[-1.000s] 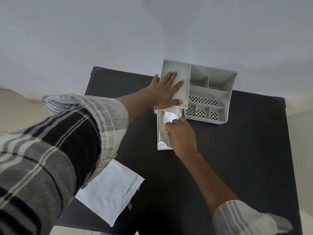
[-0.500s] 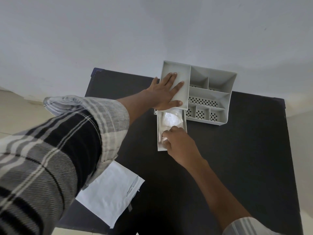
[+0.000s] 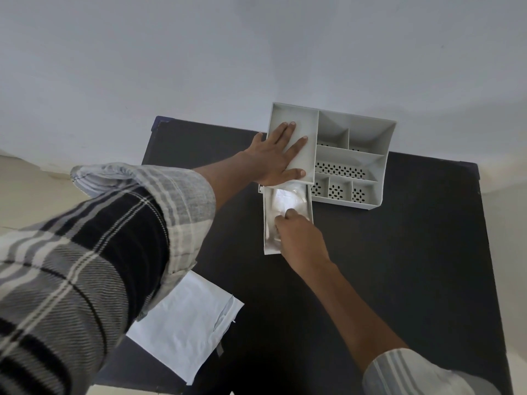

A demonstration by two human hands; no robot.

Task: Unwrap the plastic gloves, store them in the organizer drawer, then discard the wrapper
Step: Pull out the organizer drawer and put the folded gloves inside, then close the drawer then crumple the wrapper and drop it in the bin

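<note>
Grey organizer (image 3: 353,158), black table (image 3: 399,266), white wrapper (image 3: 185,329), plaid sleeve (image 3: 85,252).

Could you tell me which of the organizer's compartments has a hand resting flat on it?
The tall left-hand compartment, above the pulled-out drawer: the left hand lies flat across it. The smaller compartments to its right are untouched.

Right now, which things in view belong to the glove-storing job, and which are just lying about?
Part of the job:
- plastic gloves, lying in the open drawer
- organizer, steadied by the left hand
- right hand, reaching into the drawer
- white wrapper, on the near table edge

Just there:
- black table
- plaid sleeve
</note>
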